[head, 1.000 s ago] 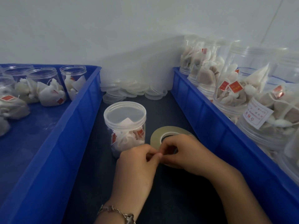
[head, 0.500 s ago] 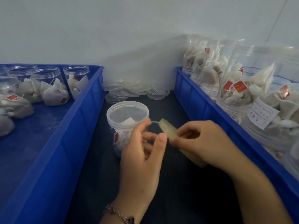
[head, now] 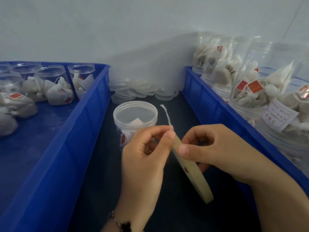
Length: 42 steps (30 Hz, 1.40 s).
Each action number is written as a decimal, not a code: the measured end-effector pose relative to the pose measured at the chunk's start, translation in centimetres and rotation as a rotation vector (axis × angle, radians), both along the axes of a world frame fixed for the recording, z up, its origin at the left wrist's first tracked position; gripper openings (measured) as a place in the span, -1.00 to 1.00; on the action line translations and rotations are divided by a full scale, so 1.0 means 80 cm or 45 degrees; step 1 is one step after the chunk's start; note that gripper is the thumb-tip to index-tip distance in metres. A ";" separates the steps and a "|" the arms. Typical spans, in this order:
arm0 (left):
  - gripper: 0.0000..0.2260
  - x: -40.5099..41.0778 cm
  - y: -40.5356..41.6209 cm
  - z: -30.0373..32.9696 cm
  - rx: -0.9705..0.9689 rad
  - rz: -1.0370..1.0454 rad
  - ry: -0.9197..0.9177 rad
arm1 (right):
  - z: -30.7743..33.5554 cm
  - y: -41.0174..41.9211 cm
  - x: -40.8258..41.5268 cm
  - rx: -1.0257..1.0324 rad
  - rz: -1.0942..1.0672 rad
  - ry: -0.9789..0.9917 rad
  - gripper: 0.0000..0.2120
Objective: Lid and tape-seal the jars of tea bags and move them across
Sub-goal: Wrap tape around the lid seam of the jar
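Fingers (head: 168, 131) of the left hand (head: 143, 158) pinch a loose strip of tape (head: 166, 114) that stands upward, while the right hand (head: 215, 151) grips the tape roll (head: 192, 174) edge-on, thumb pressed on its rim. Just behind the left hand stands a lidded jar (head: 133, 118) of tea bags on the dark worktop (head: 100, 164), between two blue trays. Open jars (head: 51, 84) fill the left tray (head: 70, 148); lidded jars (head: 270, 87) crowd the right tray (head: 210, 106). Spare lids (head: 142, 91) lie heaped by the wall.
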State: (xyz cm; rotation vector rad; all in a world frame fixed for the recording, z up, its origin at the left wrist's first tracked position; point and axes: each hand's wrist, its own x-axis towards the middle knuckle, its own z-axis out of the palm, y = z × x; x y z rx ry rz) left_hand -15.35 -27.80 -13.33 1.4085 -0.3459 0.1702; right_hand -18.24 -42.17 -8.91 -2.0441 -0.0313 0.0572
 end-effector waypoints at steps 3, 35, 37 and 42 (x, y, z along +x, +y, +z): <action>-0.90 -0.001 0.000 -0.002 -0.014 -0.001 -0.025 | -0.001 0.004 0.001 -0.004 0.018 0.014 -0.53; -0.83 -0.008 -0.001 0.005 -0.077 0.052 -0.075 | -0.010 0.034 0.004 0.411 -0.189 -0.470 -0.81; -0.72 -0.006 0.001 0.007 -0.194 0.013 0.029 | -0.008 0.033 0.003 0.442 -0.177 -0.464 -0.72; -0.92 0.000 0.010 0.012 0.033 0.034 -0.280 | -0.007 0.036 0.003 0.304 -0.113 -0.492 -0.72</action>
